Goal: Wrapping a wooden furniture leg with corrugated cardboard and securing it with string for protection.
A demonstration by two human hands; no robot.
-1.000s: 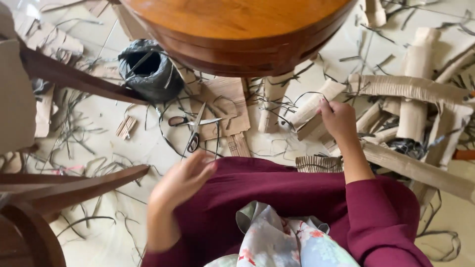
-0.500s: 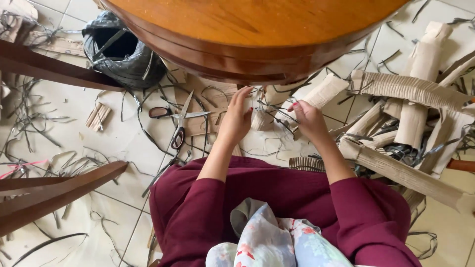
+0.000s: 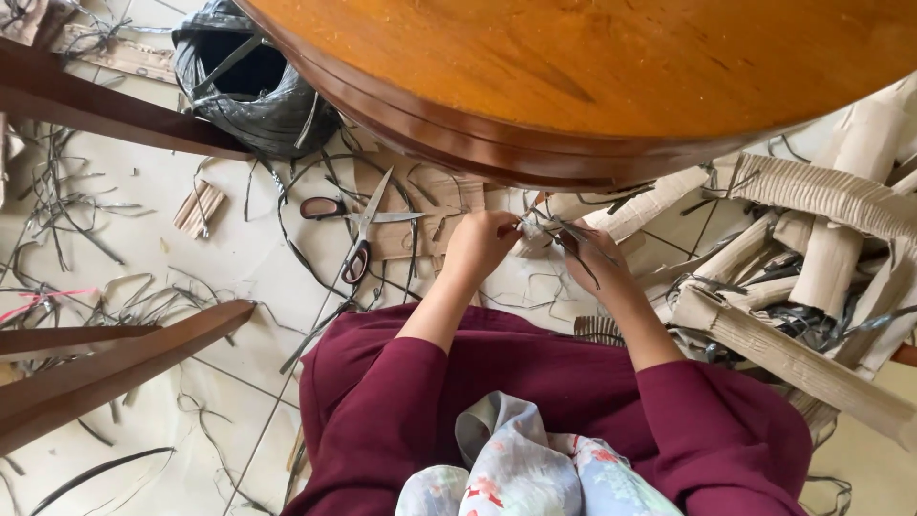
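Just below the middle of the frame, the left hand (image 3: pixel 482 244) and the right hand (image 3: pixel 587 258) sit close together under the edge of the round wooden tabletop (image 3: pixel 611 67). Both are closed on a small bundle of thin dark strips (image 3: pixel 549 227) stretched between them: the left hand's fingers are curled tightly round one end, and the right hand pinches the other, with loose strands trailing over its knuckles. The bundle is held above the tiled floor (image 3: pixel 239 258), not resting on it.

Left of the hands, a pair of scissors with dark red handles (image 3: pixel 353 225) lies open on the floor, partly on a flat piece of brown cardboard (image 3: pixel 411 215). In the upper left, a black plastic bag (image 3: pixel 253 81) stands open beside a dark wooden chair rail (image 3: pixel 105 110). At the right of the frame lies a heap of rolled corrugated cardboard pieces (image 3: pixel 821 229). More dark strips are scattered over the floor at the left. The person wears maroon sleeves (image 3: pixel 382 401).
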